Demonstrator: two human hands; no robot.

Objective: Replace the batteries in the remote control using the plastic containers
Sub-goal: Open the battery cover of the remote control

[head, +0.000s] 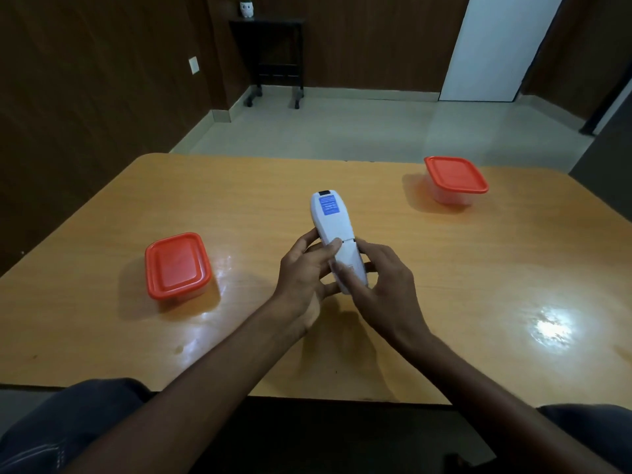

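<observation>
A white remote control with a blue label on its back is held face down above the middle of the wooden table. My left hand grips its lower left side, thumb on the seam of the battery cover. My right hand wraps its lower end, thumb lying on the cover. The cover looks closed. One clear plastic container with an orange lid stands at the left, lid on. A second such container stands at the far right, lid on. No batteries show.
The table's near edge runs just in front of my knees. Beyond the far edge lies a pale tiled floor, with a dark side stand and a white owl figure against the brown wall. Ceiling light glares on the table at the right.
</observation>
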